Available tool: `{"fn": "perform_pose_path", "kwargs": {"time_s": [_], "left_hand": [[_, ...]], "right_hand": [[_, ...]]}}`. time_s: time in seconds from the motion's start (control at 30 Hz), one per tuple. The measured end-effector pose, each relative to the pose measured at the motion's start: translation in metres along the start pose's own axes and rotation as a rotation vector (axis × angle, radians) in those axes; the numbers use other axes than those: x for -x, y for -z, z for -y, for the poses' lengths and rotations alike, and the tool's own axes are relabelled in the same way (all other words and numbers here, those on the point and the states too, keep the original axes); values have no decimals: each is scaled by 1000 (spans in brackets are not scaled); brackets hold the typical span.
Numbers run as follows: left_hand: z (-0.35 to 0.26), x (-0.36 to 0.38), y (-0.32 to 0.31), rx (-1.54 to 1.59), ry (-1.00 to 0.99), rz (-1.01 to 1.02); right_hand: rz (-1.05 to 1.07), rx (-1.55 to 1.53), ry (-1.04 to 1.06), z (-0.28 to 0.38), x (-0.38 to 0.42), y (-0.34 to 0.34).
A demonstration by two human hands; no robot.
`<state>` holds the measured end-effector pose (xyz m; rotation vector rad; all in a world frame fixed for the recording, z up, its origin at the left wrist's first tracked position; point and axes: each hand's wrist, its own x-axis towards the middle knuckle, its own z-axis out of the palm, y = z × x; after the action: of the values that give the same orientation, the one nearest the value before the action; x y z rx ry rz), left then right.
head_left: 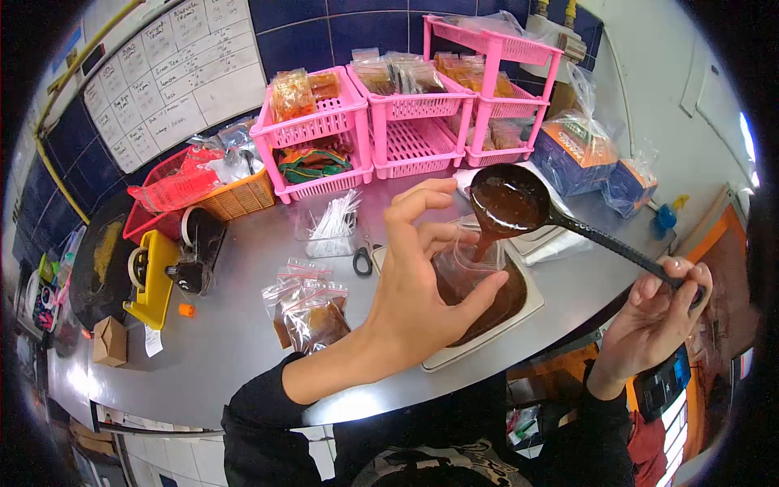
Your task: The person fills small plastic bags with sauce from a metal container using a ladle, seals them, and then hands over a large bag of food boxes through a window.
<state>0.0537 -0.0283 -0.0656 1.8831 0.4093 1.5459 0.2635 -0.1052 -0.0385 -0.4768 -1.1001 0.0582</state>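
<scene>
My left hand [422,284] pinches a small clear plastic bag [466,258] by its mouth, above a rectangular container [531,302] of brown sauce. In my right hand [657,321] is the end of a black ladle [608,237]. The ladle's bowl, filled with dark brown sauce [507,199], tilts over the bag, and sauce runs from its lip into the bag's opening. Several filled zip bags [312,316] lie on the steel table to the left of the container.
Pink tiered racks [312,126] with packets line the back of the steel table [235,325]. Scissors [363,261] and a box of white sticks [331,227] are near the middle. Tape dispensers [154,280] and a cardboard box [109,341] stand left. Wrapped boxes [572,154] sit back right.
</scene>
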Motion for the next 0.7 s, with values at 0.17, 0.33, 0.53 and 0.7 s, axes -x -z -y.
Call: {"fn": "perform_pose_path", "kwargs": {"time_s": [0.17, 0.33, 0.53, 0.7], "left_hand": [[-4, 0, 0, -20, 1, 6], [-5, 0, 2, -56, -15, -1], [-5, -1, 2, -57, -44, -17], [-5, -2, 2, -14, -54, -72]], "right_hand": [[120, 44, 104, 3, 6, -2], [220, 66, 241, 2, 12, -1], [369, 19, 373, 1, 10, 0], [341, -11, 377, 2, 14, -2]]}}
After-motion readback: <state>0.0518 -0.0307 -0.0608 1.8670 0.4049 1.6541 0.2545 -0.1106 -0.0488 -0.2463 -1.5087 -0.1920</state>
